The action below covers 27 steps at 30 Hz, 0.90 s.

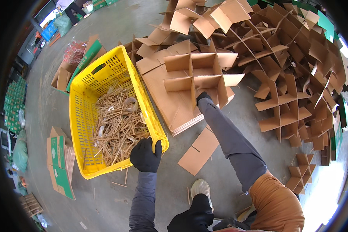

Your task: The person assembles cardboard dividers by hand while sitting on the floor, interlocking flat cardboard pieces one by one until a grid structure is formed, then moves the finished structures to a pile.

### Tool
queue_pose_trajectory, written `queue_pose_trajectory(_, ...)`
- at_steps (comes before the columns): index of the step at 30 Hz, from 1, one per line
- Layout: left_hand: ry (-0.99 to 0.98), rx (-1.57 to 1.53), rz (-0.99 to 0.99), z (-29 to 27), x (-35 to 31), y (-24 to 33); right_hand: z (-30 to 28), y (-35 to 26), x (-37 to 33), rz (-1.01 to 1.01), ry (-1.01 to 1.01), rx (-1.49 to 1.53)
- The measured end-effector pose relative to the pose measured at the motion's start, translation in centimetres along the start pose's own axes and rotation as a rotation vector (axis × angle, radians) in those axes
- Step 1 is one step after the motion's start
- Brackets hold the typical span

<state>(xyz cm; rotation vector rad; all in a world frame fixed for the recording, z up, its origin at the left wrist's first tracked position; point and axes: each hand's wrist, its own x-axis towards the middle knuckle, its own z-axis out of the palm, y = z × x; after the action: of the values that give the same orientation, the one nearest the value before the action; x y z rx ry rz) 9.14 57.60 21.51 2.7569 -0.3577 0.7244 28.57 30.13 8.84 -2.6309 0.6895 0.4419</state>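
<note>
My left hand (146,155), in a black glove, is closed over the near right corner of a yellow plastic crate (76,127). Inside the crate lie many thin cardboard strips (118,127) and a roll of tape (130,104). My right hand (203,96), also black-gloved, reaches out to the near side of an assembled cardboard divider (178,84) and grips its edge; some of the fingers are hidden. The divider stands on a stack of flat cardboard sheets (162,102) beside the crate.
A large heap of cardboard dividers (282,58) fills the far right. One loose slotted cardboard piece (199,150) lies on the floor by my foot. Green and brown boxes (61,162) stand left of the crate. At the far left, another person (70,9) is partly visible.
</note>
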Motion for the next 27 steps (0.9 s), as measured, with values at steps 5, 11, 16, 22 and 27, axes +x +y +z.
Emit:
queue_pose_trajectory(5,0.022,-0.048,0.014,-0.3,-0.5,-1.7,2.9,-5.6,-4.2,0.039,0.301,-0.227)
queue_pose_trajectory(11,0.006,-0.010,0.006,-0.1,-0.4,-1.8,1.7,-3.2,0.2,0.025,0.062,-0.043)
queue_pose_trajectory(16,0.033,-0.033,-0.041,-0.2,-0.3,-1.9,2.6,-2.0,4.6,-0.052,-0.100,-0.177)
queue_pose_trajectory(22,0.091,-0.041,-0.006,0.4,0.7,-0.6,1.7,1.8,8.2,-0.053,0.243,0.215)
queue_pose_trajectory(27,0.068,0.003,-0.010,-0.6,-0.3,-1.6,-7.4,-3.3,5.7,-0.401,0.276,-0.163)
